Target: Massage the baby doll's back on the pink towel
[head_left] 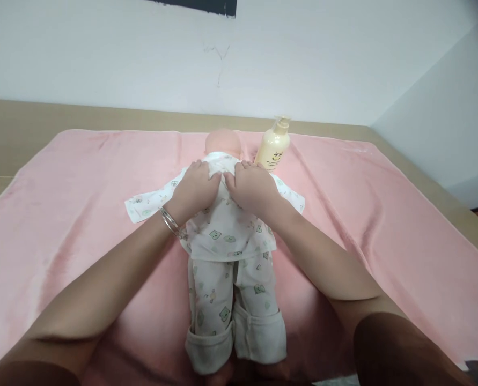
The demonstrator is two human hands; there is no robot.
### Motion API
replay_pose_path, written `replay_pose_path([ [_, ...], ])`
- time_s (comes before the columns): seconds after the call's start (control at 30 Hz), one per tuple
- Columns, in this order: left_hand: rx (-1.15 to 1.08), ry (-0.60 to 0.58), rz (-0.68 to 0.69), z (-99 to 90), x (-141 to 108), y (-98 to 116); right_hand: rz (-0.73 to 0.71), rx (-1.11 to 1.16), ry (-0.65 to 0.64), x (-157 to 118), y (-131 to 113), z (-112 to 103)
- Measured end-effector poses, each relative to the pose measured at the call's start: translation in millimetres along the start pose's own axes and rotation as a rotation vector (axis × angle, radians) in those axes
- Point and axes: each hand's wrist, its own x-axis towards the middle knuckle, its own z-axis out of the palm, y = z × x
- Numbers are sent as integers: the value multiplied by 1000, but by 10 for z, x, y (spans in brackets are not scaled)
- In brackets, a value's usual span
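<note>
A baby doll lies lengthwise on a pink blanket, its bald head away from me and no face showing. It wears a white printed shirt and matching trousers with wide turned-up cuffs. My left hand rests flat on the left of its upper back, fingers over the shoulder. On the right shoulder my right hand lies the same way, thumbs close together near the middle. Both hands are open and touch the shirt. A silver bangle circles my left wrist.
Beyond my right hand, a cream pump bottle stands beside the doll's head. The pink blanket has soft folds and covers a wooden surface. A white wall rises behind it.
</note>
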Motion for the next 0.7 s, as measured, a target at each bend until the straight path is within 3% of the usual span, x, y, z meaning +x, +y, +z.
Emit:
replay_pose_path([
  [0.07,-2,0,-19,15,39,-31,-37,-24,-2,-22,-36,-32],
  [0.27,88,157,197,135,-114,84,23,171,-123,149,101,-45],
  [0.37,56,127,172,114,-74,67,17,123,-96,119,67,-40],
  [0.53,-49,16,6,16,76,-14,1,27,-100,-19,-33,-125],
  [0.7,84,116,120,53,-87,105,-9,191,-116,180,138,-45],
])
